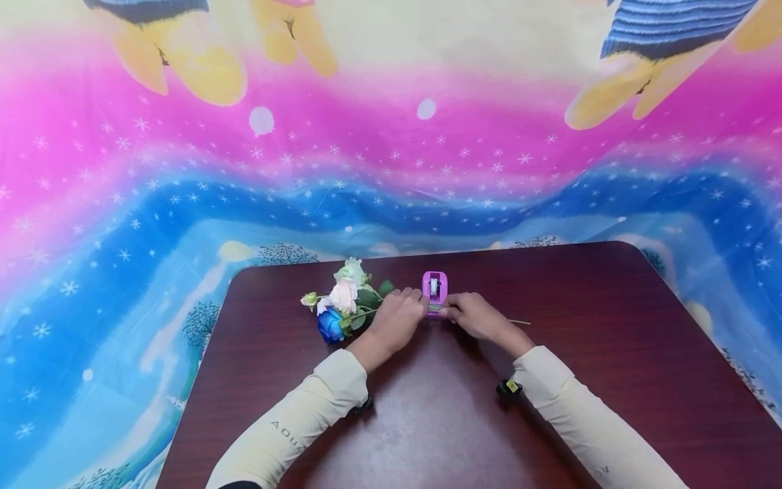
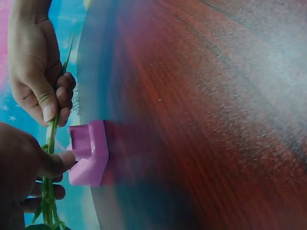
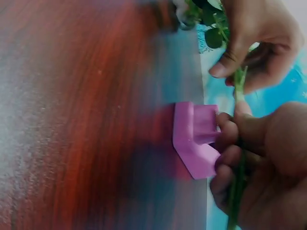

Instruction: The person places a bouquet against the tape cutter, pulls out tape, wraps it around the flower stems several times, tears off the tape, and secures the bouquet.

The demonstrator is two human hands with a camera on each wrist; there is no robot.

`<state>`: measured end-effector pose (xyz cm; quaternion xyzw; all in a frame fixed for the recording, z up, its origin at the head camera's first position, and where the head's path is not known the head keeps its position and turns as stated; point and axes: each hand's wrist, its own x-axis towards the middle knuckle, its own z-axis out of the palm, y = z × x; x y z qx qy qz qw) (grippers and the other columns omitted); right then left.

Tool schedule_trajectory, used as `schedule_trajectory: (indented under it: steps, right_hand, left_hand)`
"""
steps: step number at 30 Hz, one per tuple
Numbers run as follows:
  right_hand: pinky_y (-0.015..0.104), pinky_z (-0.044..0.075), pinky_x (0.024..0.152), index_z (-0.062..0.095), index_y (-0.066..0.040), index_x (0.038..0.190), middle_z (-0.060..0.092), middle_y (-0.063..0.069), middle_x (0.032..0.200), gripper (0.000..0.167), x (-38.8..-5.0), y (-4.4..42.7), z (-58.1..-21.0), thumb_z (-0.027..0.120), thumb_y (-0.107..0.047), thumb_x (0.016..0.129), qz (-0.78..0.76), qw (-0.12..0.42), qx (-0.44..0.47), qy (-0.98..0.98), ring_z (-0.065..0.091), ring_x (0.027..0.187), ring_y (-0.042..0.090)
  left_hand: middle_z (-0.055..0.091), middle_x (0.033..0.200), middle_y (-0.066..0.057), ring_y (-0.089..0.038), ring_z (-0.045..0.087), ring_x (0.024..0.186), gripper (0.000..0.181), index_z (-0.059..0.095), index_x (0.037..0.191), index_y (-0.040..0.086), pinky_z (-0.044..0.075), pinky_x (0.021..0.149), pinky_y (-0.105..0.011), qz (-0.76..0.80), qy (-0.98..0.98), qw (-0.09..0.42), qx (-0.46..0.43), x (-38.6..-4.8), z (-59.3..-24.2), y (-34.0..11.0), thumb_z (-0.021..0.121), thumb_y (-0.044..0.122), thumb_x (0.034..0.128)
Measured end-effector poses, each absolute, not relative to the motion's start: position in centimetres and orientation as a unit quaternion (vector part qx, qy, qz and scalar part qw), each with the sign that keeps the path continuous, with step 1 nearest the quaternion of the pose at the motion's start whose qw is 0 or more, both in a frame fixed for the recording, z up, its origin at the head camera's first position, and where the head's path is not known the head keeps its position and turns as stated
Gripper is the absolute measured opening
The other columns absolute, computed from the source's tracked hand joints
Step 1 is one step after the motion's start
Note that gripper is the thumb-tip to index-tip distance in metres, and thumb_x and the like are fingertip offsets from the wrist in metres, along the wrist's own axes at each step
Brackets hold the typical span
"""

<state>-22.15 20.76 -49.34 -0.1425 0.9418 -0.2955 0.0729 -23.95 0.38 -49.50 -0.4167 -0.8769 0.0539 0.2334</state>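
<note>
A bunch of roses lies sideways over the table, with a blue rose (image 1: 330, 324), a pale pink rose (image 1: 343, 295) and a whitish one (image 1: 351, 272) at the left. My left hand (image 1: 400, 316) holds the green stems (image 2: 50, 194) just below the leaves. Further down the same stems, my right hand (image 1: 479, 318) pinches them between thumb and curled fingers. Between both hands a short pale stretch of stem (image 3: 239, 93) shows; whether tape covers it I cannot tell. Just beyond the hands stands a pink-purple tape dispenser (image 1: 435, 282), its lower part partly hidden by fingers.
The dark reddish wooden table (image 1: 440, 407) has rounded far corners. A patterned cloth (image 1: 391, 149) in pink and blue hangs behind it. One thin stem end (image 1: 519, 322) sticks out past the right hand. A small rosebud (image 1: 309, 299) lies leftmost in the bunch.
</note>
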Motion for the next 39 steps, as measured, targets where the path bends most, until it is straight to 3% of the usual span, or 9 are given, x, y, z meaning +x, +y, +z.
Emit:
schedule_trajectory:
  steps: [5, 9, 12, 15, 21, 25, 33, 36, 39]
  right_hand:
    - [0.037, 0.054, 0.071, 0.072, -0.005, 0.095, 0.070, 0.004, 0.080, 0.013, -21.6, 20.4, -50.1, 0.066, -0.016, 0.100, -0.242, -0.055, -0.159, 0.956, 0.062, 0.072, 0.015]
    - [0.041, 0.057, 0.079, 0.071, -0.005, 0.099, 0.073, 0.006, 0.090, 0.012, -21.0, 20.4, -51.3, 0.068, -0.017, 0.099, -0.197, -0.144, -0.183, 0.952, 0.068, 0.086, 0.021]
    - [0.039, 0.057, 0.079, 0.069, -0.007, 0.102, 0.072, 0.005, 0.093, 0.011, -20.6, 20.5, -51.9, 0.066, -0.018, 0.100, -0.173, -0.175, -0.189, 0.951, 0.066, 0.089, 0.021]
    - [0.036, 0.055, 0.074, 0.066, -0.009, 0.101, 0.068, 0.002, 0.087, 0.014, -20.5, 20.5, -51.8, 0.064, -0.022, 0.102, -0.164, -0.159, -0.180, 0.957, 0.062, 0.082, 0.018]
    - [0.031, 0.048, 0.064, 0.062, -0.010, 0.107, 0.062, -0.001, 0.078, 0.020, -20.9, 20.2, -50.4, 0.058, -0.029, 0.105, -0.219, -0.017, -0.120, 0.968, 0.054, 0.066, 0.011]
    - [0.030, 0.048, 0.065, 0.062, -0.008, 0.109, 0.062, 0.000, 0.078, 0.021, -21.2, 20.2, -50.2, 0.058, -0.027, 0.105, -0.242, 0.022, -0.104, 0.964, 0.054, 0.065, 0.011]
    - [0.030, 0.044, 0.061, 0.058, -0.005, 0.104, 0.057, 0.002, 0.075, 0.022, -21.6, 20.5, -51.5, 0.069, -0.022, 0.098, -0.226, -0.010, -0.123, 0.966, 0.050, 0.067, 0.015]
    - [0.031, 0.044, 0.061, 0.058, -0.006, 0.100, 0.056, 0.002, 0.074, 0.020, -21.6, 20.6, -52.1, 0.072, -0.019, 0.096, -0.198, -0.056, -0.132, 0.970, 0.050, 0.068, 0.015]
    - [0.033, 0.045, 0.062, 0.058, -0.006, 0.095, 0.056, 0.002, 0.072, 0.018, -21.6, 20.4, -52.4, 0.072, -0.018, 0.095, -0.177, -0.094, -0.143, 0.969, 0.050, 0.067, 0.016]
  left_hand:
    - [0.071, 0.099, -0.003, -0.020, 0.069, 0.089, 0.021, 0.069, 0.111, 0.009, 0.055, 0.076, -0.034, 0.018, -0.895, 0.162, -0.415, -24.1, -49.1, 0.5, 0.071, 0.009, 0.0902]
    - [0.072, 0.094, -0.004, -0.020, 0.071, 0.083, 0.017, 0.069, 0.108, 0.008, 0.057, 0.070, -0.035, -0.011, -0.903, 0.122, -0.412, -24.3, -49.3, 0.6, 0.070, 0.008, 0.0910]
    - [0.072, 0.088, -0.003, -0.019, 0.071, 0.075, 0.012, 0.070, 0.103, 0.010, 0.057, 0.063, -0.035, -0.026, -0.901, 0.134, -0.412, -24.5, -49.6, 0.7, 0.066, 0.005, 0.0922]
    - [0.072, 0.083, -0.002, -0.018, 0.069, 0.069, 0.011, 0.070, 0.100, 0.011, 0.055, 0.057, -0.034, -0.020, -0.894, 0.174, -0.413, -24.5, -49.9, 0.8, 0.067, 0.006, 0.0909]
    - [0.072, 0.086, -0.001, -0.015, 0.068, 0.070, 0.008, 0.068, 0.101, 0.011, 0.052, 0.058, -0.028, 0.055, -0.861, 0.276, -0.423, -24.5, -50.7, 0.9, 0.066, 0.012, 0.0936]
    - [0.070, 0.087, -0.002, -0.015, 0.068, 0.074, 0.008, 0.064, 0.104, 0.008, 0.052, 0.063, -0.028, 0.073, -0.859, 0.280, -0.422, -24.5, -51.3, 0.9, 0.060, 0.013, 0.0991]
    - [0.068, 0.093, -0.004, -0.021, 0.065, 0.081, 0.029, 0.058, 0.113, 0.007, 0.047, 0.070, -0.035, 0.021, -0.897, 0.200, -0.394, -24.1, -51.9, 1.3, 0.066, 0.023, 0.0902]
    - [0.068, 0.094, -0.004, -0.022, 0.064, 0.081, 0.034, 0.059, 0.114, 0.006, 0.044, 0.068, -0.035, 0.013, -0.904, 0.201, -0.378, -23.8, -52.2, 1.7, 0.067, 0.029, 0.0898]
    - [0.069, 0.086, -0.003, -0.020, 0.064, 0.074, 0.027, 0.061, 0.108, 0.007, 0.045, 0.065, -0.034, 0.013, -0.906, 0.231, -0.354, -23.6, -52.5, 2.0, 0.067, 0.028, 0.0918]
